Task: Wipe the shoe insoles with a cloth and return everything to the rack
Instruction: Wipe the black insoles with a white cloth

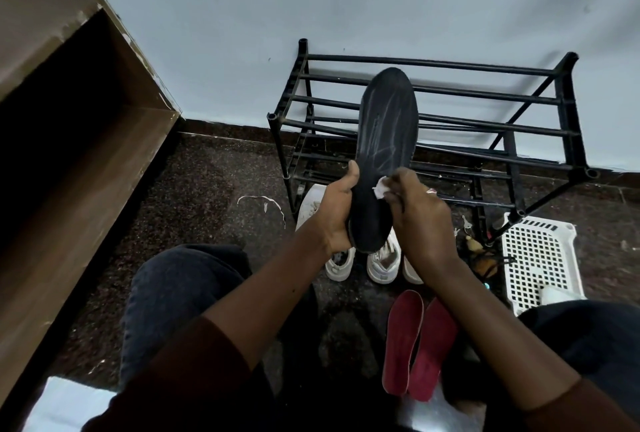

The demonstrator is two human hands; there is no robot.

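Gripping the seemingly light, floppy insole point(386, 126) by its near heel, left hand point(334, 209) steadies; right hand point(422, 220) pinches cloth point(381, 190).

Both forearms extended, left hand point(337, 211) grips the insole point(386, 119), right hand point(424, 220) pinches a cloth point(381, 188) against it.

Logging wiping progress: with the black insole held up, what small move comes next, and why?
Probably slide the cloth up toward the toe: the right hand pinches it low on the black insole, the left hand grips the heel end, and pale streaks mark the upper part.
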